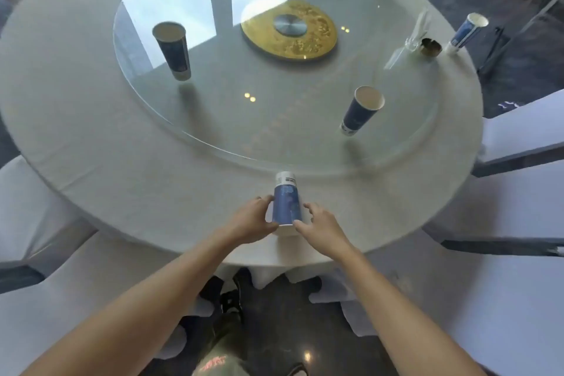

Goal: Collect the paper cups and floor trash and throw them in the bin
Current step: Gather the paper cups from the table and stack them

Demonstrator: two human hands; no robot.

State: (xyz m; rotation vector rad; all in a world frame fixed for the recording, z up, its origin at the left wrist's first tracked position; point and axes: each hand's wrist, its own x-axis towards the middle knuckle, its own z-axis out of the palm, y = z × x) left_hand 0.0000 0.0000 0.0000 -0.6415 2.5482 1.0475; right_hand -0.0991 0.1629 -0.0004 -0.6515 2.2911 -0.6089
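Left hand [253, 220]: fingers curled around the near cup [287, 203].
Right hand [320, 223]: fingers spread, thumb touching the cup's rim.
Near cup: tilted at the table's [91, 131] near edge.
Other cups: left [174, 50], right [361, 110], far right [465, 32].

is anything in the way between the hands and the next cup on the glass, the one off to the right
Nothing visible. The left hand grips a blue cup at the near table edge, and the right hand is beside it. From there to the right cup on the glass lies only bare tablecloth and glass.
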